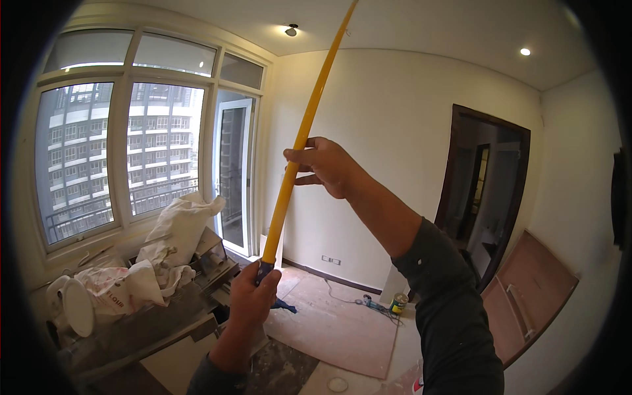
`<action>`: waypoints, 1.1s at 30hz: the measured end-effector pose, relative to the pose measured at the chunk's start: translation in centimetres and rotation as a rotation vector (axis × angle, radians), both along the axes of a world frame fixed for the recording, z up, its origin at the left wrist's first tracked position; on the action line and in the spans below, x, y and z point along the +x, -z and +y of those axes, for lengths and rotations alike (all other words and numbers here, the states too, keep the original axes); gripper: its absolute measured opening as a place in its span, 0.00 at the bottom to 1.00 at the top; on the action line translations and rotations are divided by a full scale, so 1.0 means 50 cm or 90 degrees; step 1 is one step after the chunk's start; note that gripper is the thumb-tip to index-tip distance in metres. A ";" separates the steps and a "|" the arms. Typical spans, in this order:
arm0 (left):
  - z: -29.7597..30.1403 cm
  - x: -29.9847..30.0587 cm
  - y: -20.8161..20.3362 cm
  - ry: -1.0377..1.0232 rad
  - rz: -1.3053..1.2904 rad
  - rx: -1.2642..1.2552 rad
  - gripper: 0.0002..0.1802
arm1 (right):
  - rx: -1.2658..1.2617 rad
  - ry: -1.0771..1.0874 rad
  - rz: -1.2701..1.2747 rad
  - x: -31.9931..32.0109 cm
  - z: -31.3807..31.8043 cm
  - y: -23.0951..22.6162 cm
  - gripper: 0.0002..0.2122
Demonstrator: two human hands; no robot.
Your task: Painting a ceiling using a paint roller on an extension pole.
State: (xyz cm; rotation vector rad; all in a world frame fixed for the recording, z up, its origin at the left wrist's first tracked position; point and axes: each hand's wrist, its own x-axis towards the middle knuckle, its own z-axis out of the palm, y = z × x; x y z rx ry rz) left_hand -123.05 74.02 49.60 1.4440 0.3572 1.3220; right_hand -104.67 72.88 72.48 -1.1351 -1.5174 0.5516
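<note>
A long yellow pole (306, 125) rises through the middle of the head view, leaning slightly right as it goes up toward the ceiling. Its lower end has a dark blue grip (264, 270). My left hand (249, 299) is wrapped round that blue grip. Higher up, my right hand (327, 168) comes in from the right and holds the yellow shaft lightly between thumb and fingers. The pole's far tip meets the top edge of the picture, so I cannot tell what, if anything, is fixed there.
White sacks (115, 286) and boards are heaped under the windows at left. A large sheet (342, 329) covers the floor, with a corded power tool (375, 304) and a can (398, 303) by its far right edge. A reddish-brown panel (526, 289) leans at the right wall near a dark-framed doorway (484, 191).
</note>
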 end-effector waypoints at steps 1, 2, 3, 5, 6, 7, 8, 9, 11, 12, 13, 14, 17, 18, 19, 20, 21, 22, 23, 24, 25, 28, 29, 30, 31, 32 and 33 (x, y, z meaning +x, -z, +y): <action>-0.015 -0.029 0.010 0.006 -0.001 -0.003 0.10 | 0.009 -0.004 -0.011 -0.028 -0.021 0.007 0.27; -0.032 -0.057 0.019 0.013 -0.001 -0.005 0.10 | 0.011 -0.003 -0.012 -0.054 -0.041 0.010 0.27; -0.052 -0.084 0.024 0.014 -0.002 -0.003 0.10 | -0.004 -0.007 -0.025 -0.078 -0.061 0.013 0.31; -0.094 -0.140 0.036 0.007 -0.004 -0.014 0.09 | -0.023 -0.021 -0.049 -0.131 -0.097 0.024 0.37; -0.113 -0.166 0.040 0.006 -0.004 -0.014 0.09 | -0.024 -0.022 -0.049 -0.156 -0.116 0.028 0.37; -0.134 -0.194 0.044 0.031 -0.029 -0.034 0.09 | -0.025 -0.035 -0.060 -0.183 -0.136 0.031 0.38; -0.150 -0.218 0.052 0.055 -0.054 -0.053 0.14 | -0.026 -0.049 -0.072 -0.206 -0.154 0.036 0.38; -0.156 -0.243 0.072 0.054 -0.053 -0.054 0.14 | -0.020 -0.061 -0.080 -0.228 -0.169 0.043 0.39; -0.166 -0.293 0.110 -0.003 -0.011 0.033 0.16 | -0.020 -0.095 -0.088 -0.273 -0.201 0.055 0.38; -0.181 -0.311 0.117 -0.004 -0.010 0.034 0.16 | -0.020 -0.125 -0.097 -0.293 -0.217 0.060 0.37; -0.206 -0.332 0.114 0.000 -0.015 0.010 0.17 | -0.014 -0.115 -0.104 -0.311 -0.234 0.066 0.37; -0.229 -0.353 0.109 0.005 -0.019 -0.014 0.18 | -0.013 -0.114 -0.103 -0.324 -0.245 0.070 0.37; -0.281 -0.403 0.090 -0.002 0.015 -0.069 0.19 | -0.026 -0.143 -0.087 -0.353 -0.276 0.082 0.38; -0.292 -0.421 0.092 -0.002 0.016 -0.069 0.19 | -0.026 -0.143 -0.087 -0.360 -0.286 0.085 0.38; -0.300 -0.442 0.099 0.008 0.029 -0.064 0.20 | -0.045 -0.169 -0.079 -0.367 -0.295 0.088 0.39; -0.305 -0.452 0.103 0.018 0.042 -0.060 0.21 | -0.064 -0.193 -0.072 -0.373 -0.304 0.090 0.39; -0.308 -0.452 0.105 0.018 0.043 -0.060 0.21 | -0.056 -0.187 -0.083 -0.378 -0.313 0.092 0.39; -0.317 -0.447 0.100 0.008 0.021 -0.054 0.21 | -0.058 -0.188 -0.082 -0.378 -0.318 0.089 0.39; -0.323 -0.442 0.095 -0.001 0.000 -0.048 0.20 | -0.033 -0.185 -0.088 -0.373 -0.322 0.081 0.38; -0.326 -0.437 0.086 -0.003 0.000 -0.049 0.20 | -0.008 -0.182 -0.094 -0.367 -0.325 0.072 0.38; -0.323 -0.427 0.072 0.018 0.022 -0.049 0.21 | -0.011 -0.174 -0.084 -0.355 -0.322 0.061 0.35; -0.316 -0.373 0.033 0.048 0.021 -0.045 0.20 | -0.005 -0.158 -0.070 -0.310 -0.314 0.037 0.33; -0.312 -0.353 0.021 0.055 -0.002 -0.041 0.19 | 0.012 -0.123 -0.051 -0.297 -0.302 0.035 0.32; -0.304 -0.334 0.011 0.054 -0.003 -0.041 0.19 | 0.013 -0.125 -0.051 -0.284 -0.292 0.030 0.32; -0.292 -0.313 0.001 0.035 0.014 -0.021 0.19 | 0.020 -0.111 -0.048 -0.269 -0.285 0.023 0.32; -0.279 -0.292 -0.007 0.017 0.031 -0.002 0.18 | 0.028 -0.096 -0.046 -0.253 -0.274 0.016 0.31; -0.259 -0.267 -0.010 0.017 0.030 0.001 0.18 | 0.037 -0.097 -0.037 -0.231 -0.254 0.012 0.28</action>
